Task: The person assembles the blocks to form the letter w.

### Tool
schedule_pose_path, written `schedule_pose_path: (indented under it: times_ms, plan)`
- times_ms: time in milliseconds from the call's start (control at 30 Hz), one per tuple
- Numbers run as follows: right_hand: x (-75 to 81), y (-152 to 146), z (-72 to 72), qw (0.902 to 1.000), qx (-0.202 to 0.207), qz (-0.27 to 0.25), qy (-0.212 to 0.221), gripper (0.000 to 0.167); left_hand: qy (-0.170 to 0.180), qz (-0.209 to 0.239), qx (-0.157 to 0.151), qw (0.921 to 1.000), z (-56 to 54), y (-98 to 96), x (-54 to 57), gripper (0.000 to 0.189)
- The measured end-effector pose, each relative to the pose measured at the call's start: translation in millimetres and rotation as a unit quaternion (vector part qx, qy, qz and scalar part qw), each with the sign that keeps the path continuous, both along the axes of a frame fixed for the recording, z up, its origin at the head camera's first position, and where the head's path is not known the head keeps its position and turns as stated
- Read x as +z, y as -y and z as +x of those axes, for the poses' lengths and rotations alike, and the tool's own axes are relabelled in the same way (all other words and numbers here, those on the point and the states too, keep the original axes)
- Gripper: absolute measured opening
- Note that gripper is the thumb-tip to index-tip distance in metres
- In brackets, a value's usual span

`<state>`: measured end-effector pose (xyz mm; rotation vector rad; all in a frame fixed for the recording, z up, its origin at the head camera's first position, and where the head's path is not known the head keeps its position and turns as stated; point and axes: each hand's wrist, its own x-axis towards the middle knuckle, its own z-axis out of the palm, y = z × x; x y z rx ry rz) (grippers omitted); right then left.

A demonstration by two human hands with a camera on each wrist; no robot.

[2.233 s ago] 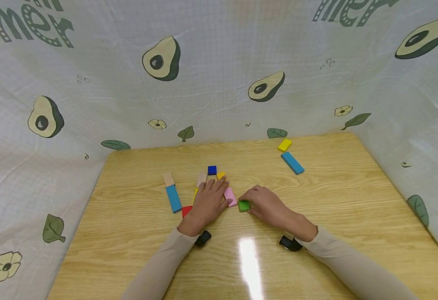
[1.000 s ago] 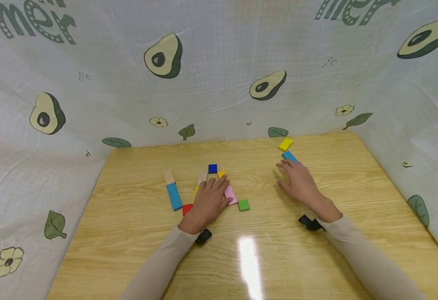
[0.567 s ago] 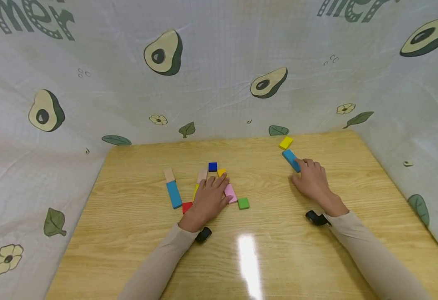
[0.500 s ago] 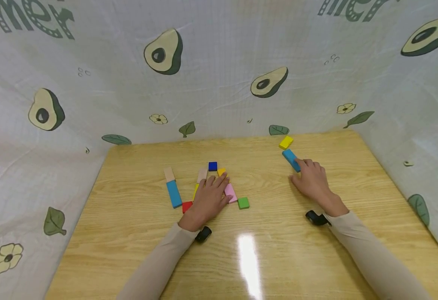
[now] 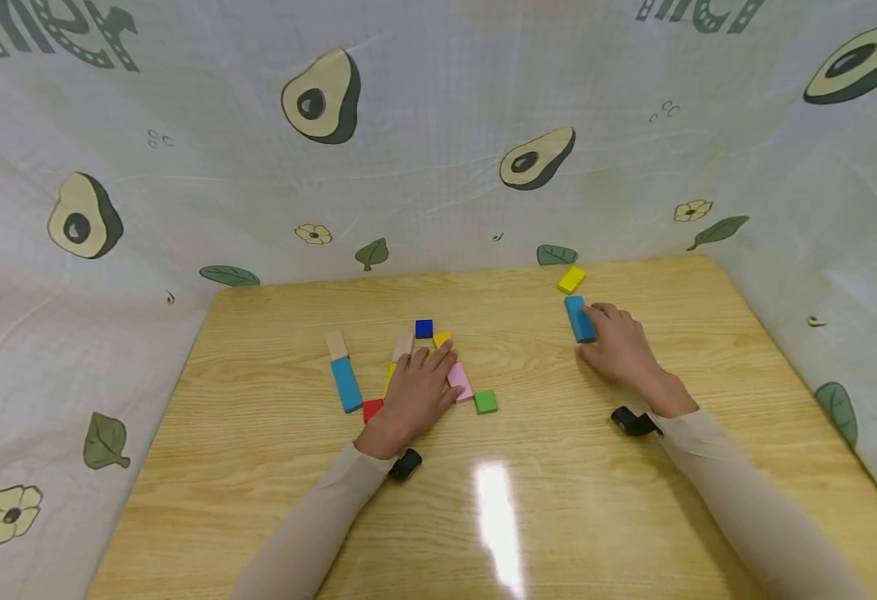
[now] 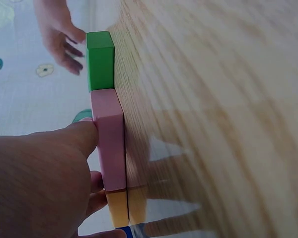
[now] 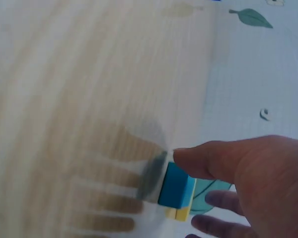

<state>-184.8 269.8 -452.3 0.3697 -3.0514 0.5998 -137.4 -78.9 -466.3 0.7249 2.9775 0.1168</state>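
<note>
My left hand lies with spread fingers over the row of wooden blocks. Its thumb is right at the side of the pink block, and a fingertip reaches the orange block. Under it, the yellow block and red block are partly hidden. The green block sits at the pink block's near end. My right hand is at a long blue block, its index finger at the right side and its thumb by the near end. The other fingers stand apart from it.
Beyond the long blue block lies a yellow block, near the patterned cloth. A dark blue cube and a pale wooden block stand past my left hand. Left of it are a blue block and a tan block.
My right hand has left the green block and moved right to the long blue block, which has turned to point more nearly straight away from me. My left hand stays over the row.
</note>
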Motion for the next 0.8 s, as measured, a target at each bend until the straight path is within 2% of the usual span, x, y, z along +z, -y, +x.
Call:
schedule_pose_path:
  times_ms: [233,400,567,800]
  plan:
    - [1.5,-12,-23.3,0.997,0.065,0.034,0.024,0.076,0.009,0.006,0.003,0.9999,0.6,1.2,1.2,0.062]
    - [0.8,-17,-34.6,0.9921,0.107,0.052,0.04,0.078,0.011,0.008,0.004,0.9999,0.7,0.6,-0.1,0.062]
    - [1.0,-20,-40.3,0.9905,0.114,0.047,0.062,0.079,0.01,0.003,0.003,0.9999,0.8,0.6,-1.2,0.062]
    - [1.2,-23,-41.8,0.9904,0.115,0.037,0.067,0.08,0.006,-0.007,-0.001,1.0,0.9,1.3,-0.5,0.064]
